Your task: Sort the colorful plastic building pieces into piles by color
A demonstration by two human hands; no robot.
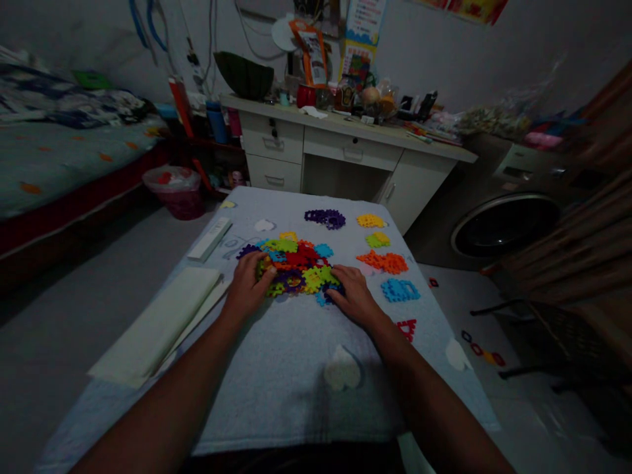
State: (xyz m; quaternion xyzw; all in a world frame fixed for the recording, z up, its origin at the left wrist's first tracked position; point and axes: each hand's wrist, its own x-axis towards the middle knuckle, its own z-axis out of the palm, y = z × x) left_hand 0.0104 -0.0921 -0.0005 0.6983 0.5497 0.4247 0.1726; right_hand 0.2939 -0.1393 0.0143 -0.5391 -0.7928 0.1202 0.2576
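A mixed pile of plastic gear-shaped building pieces (296, 260) in purple, green, red, blue, yellow and orange lies mid-table. My left hand (251, 282) rests against the pile's left side, thumb and fingers apart and touching pieces there. On the opposite side, my right hand (353, 289) is also open, its fingers at green and dark blue pieces. Sorted by colour beyond and to the right are purple pieces (326, 218), yellow pieces (371, 221), green pieces (378, 239), orange pieces (384, 262), blue pieces (399, 289) and red pieces (407, 328), partly behind my right forearm.
The table (296, 368) wears a pale cloth with heart prints. Folded pale sheets (162, 322) and a long white box (210, 239) lie along its left side. Behind stand a cluttered desk (345, 141) and a washing machine (503, 210). Several pieces (486, 356) lie on the floor at right.
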